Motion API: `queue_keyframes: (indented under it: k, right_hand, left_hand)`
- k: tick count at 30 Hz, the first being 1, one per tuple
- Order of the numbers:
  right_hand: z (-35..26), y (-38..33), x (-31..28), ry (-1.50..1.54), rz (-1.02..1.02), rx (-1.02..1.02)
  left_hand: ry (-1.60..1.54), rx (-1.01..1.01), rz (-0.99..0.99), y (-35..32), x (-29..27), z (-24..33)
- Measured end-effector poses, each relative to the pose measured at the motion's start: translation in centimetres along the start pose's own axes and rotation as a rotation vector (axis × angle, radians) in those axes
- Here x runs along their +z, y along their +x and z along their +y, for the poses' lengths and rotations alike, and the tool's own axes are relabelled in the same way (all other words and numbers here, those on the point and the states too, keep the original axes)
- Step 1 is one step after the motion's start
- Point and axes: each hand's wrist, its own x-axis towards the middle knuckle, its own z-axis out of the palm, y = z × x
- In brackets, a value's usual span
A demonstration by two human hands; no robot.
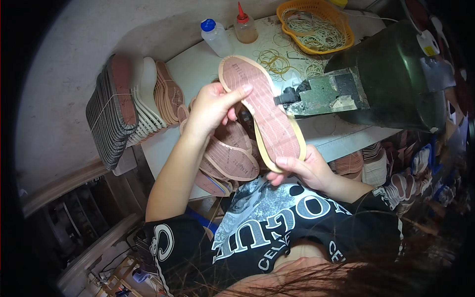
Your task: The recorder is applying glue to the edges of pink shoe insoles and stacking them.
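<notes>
A pinkish insole (pixel 264 111) with a pale cream edge is held up in both hands, tilted, its top at the upper left and its other end at the lower right. My left hand (pixel 213 106) is closed on the upper part, thumb lying on the pink face. At the lower end, my right hand (pixel 307 171) pinches the rim with its thumb on top. The insole's right edge meets the dark tip of a green machine arm (pixel 326 94); whether they touch I cannot tell. Behind my left forearm lie more pink insoles (pixel 230 158), overlapping on the table.
Bundled stacks of insoles (pixel 111 111) stand left of the white table (pixel 203 62). Two squeeze bottles, one blue-capped (pixel 215 39) and one red-tipped (pixel 245 29), stand at the back beside a yellow basket (pixel 341 42) of rubber bands. A large green machine body (pixel 396 74) fills the right.
</notes>
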Motion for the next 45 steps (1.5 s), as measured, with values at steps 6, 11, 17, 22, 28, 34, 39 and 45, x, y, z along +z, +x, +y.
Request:
queue_keyframes:
  k: [6, 11, 17, 22, 28, 34, 39, 45]
  right_hand:
    - [-0.1, 2.5, 0.8, 0.074, 0.081, -0.108]
    - [-1.2, 3.9, 1.4, 0.160, 0.120, -0.104]
    - [-1.9, 4.3, 1.6, 0.112, 0.134, -0.109]
    - [-2.1, 4.2, 1.5, 0.058, 0.163, -0.093]
    - [-2.6, 4.1, 1.5, 0.077, 0.156, -0.094]
    - [-2.2, 4.1, 1.0, 0.024, 0.094, -0.135]
    - [-2.7, 3.5, 0.9, -0.050, 0.138, -0.133]
    - [-3.1, 2.5, -1.0, -0.120, 0.070, -0.039]
  left_hand:
    - [0.392, 0.056, -0.006, 3.3, -2.9, 1.5]
    - [0.959, 0.872, -0.091, 5.1, -2.8, 3.8]
    - [0.944, 0.706, -0.669, 5.3, -0.8, 5.6]
    - [0.885, 0.369, -0.670, 4.2, -0.8, 6.7]
    - [0.671, 0.131, -0.557, 1.9, -0.9, 4.4]
    - [0.407, -0.027, -0.446, -0.7, -0.1, 1.8]
    - [0.173, -0.195, -0.358, -2.2, 1.3, 0.8]
    - [0.096, -0.251, -0.323, -3.8, 2.5, 1.8]
